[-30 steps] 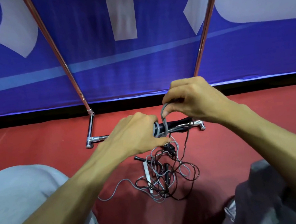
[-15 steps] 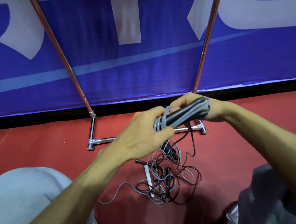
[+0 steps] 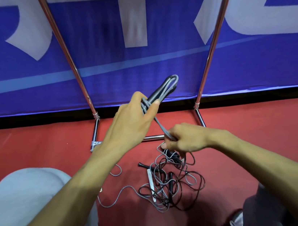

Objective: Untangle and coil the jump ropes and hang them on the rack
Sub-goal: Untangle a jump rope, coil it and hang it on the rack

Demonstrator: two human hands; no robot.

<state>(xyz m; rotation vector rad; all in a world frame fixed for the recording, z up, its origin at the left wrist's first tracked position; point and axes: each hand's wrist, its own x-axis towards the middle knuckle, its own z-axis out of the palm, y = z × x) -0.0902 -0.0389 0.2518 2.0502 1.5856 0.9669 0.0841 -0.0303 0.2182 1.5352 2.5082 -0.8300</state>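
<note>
My left hand (image 3: 136, 122) holds a black jump-rope handle with grey rope loops laid along it (image 3: 165, 88), raised and pointing up to the right. A grey strand (image 3: 160, 125) runs down from it to my right hand (image 3: 183, 138), which grips the strand below. On the red floor beneath lies a tangle of grey and black ropes (image 3: 169, 188) with a white handle (image 3: 150, 179) and black handles in it. The metal rack (image 3: 68, 53) stands behind, with its base bar (image 3: 151, 137) just past my hands.
A blue banner with white lettering (image 3: 138, 66) hangs behind the rack's two slanted uprights. My knees (image 3: 28, 195) frame the tangle left and right. A loose grey rope end (image 3: 116, 198) trails left of the pile on the floor.
My right hand let go of the loops' far end and dropped down to grip the strand lower. My left hand lifted and tilted the handle bundle upward.
</note>
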